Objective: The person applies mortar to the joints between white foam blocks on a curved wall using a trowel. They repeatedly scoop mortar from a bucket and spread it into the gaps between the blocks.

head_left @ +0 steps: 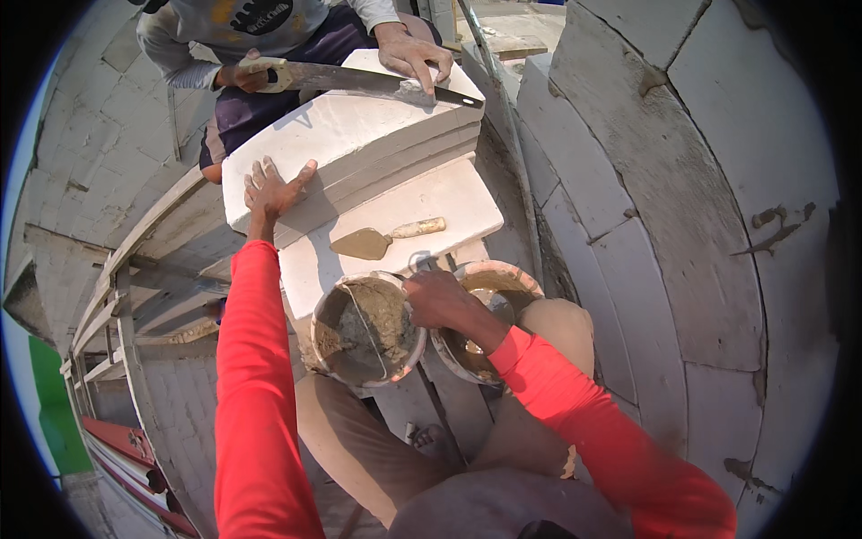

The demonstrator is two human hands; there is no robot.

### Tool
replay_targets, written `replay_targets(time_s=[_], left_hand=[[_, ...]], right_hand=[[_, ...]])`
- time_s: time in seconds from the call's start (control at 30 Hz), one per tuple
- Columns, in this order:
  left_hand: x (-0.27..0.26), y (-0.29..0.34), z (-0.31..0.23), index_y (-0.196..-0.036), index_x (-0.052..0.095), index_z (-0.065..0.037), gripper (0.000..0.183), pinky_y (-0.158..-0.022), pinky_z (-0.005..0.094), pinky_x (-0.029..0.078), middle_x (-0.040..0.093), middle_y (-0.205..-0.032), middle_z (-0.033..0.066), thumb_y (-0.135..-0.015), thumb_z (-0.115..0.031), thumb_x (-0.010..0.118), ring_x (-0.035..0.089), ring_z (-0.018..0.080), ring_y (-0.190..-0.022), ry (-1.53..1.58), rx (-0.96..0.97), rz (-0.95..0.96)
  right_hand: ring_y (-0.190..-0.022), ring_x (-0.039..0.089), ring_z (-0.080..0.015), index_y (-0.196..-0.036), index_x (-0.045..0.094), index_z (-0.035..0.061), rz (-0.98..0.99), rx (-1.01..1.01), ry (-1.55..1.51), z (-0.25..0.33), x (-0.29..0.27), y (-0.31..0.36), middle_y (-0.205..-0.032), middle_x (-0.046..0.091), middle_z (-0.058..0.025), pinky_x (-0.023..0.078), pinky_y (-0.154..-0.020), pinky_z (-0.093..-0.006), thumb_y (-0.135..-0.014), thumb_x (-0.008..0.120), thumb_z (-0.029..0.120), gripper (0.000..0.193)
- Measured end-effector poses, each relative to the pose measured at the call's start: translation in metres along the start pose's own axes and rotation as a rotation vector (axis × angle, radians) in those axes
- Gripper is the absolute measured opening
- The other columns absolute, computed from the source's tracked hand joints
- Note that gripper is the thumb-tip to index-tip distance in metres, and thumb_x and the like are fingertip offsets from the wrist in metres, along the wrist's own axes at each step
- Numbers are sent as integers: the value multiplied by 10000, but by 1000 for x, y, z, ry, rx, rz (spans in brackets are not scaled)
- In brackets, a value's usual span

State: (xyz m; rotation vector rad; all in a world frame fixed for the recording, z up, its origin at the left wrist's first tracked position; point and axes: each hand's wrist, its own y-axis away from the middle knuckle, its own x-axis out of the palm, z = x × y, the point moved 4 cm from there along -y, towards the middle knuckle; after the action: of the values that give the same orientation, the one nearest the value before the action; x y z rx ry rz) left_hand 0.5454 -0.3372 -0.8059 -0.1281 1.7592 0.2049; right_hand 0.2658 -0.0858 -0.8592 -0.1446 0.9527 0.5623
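Observation:
My left hand (pixel 276 190) rests with its fingers spread on the near left end of a pale block (pixel 359 121), the top one of a stack. My right hand (pixel 442 301) is curled between two buckets, by the right rim of the mortar bucket (pixel 321 346). What its fingers hold, if anything, is hidden. Thick grey mortar (pixel 368 319) and a thin wire handle show in that bucket. The second bucket (pixel 512 269) stands to the right, partly behind my right wrist, with watery grey contents. On a lower block (pixel 449 199) lies a pointed trowel (pixel 366 242), untouched.
Across the stack, a co-worker holds a handsaw (pixel 350 81) over the top block, one hand on its handle and the other near its tip. A block wall (pixel 646 198) rises at my right. Wooden framing (pixel 126 305) stands at the left. Both buckets sit between my knees.

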Motion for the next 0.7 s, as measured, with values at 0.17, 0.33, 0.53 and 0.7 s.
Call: replay_targets(time_s=[0.17, 0.33, 0.53, 0.7], left_hand=[[0, -2, 0, -1684, 159, -58, 1479, -1265, 623, 67, 108, -1742, 243, -642, -1046, 512, 34, 490, -1598, 0, 9, -1], [0, -1, 1, -1684, 162, -58, 1484, -1265, 623, 59, 107, -1743, 241, -638, -1054, 500, 35, 494, -1597, -10, 11, 1], [0, 1, 2, -1681, 163, -46, 1487, -1265, 622, 54, 110, -1741, 246, -639, -1051, 503, 30, 494, -1597, 17, 14, -4], [2, 0, 2, -1679, 172, -40, 1478, -1265, 621, 57, 118, -1739, 250, -646, -1041, 513, 39, 494, -1597, -5, 11, -1]], right_hand=[[-958, 728, -371, -935, 704, 25, -13, -3, 32, 2, 0, 1, -964, 746, -172, 569, -840, -483, -727, 721, 141, 239], [-1023, 696, -385, -950, 693, 13, 56, 27, -1, 5, -2, -1, -994, 720, -206, 551, -888, -489, -727, 751, 193, 292], [-1033, 696, -390, -940, 699, 10, 79, 56, 13, 4, -3, -1, -990, 729, -211, 551, -898, -490, -726, 755, 182, 280], [-1022, 704, -392, -943, 701, 13, 106, 54, 15, 4, -1, -2, -984, 734, -214, 559, -891, -492, -721, 768, 195, 295]])
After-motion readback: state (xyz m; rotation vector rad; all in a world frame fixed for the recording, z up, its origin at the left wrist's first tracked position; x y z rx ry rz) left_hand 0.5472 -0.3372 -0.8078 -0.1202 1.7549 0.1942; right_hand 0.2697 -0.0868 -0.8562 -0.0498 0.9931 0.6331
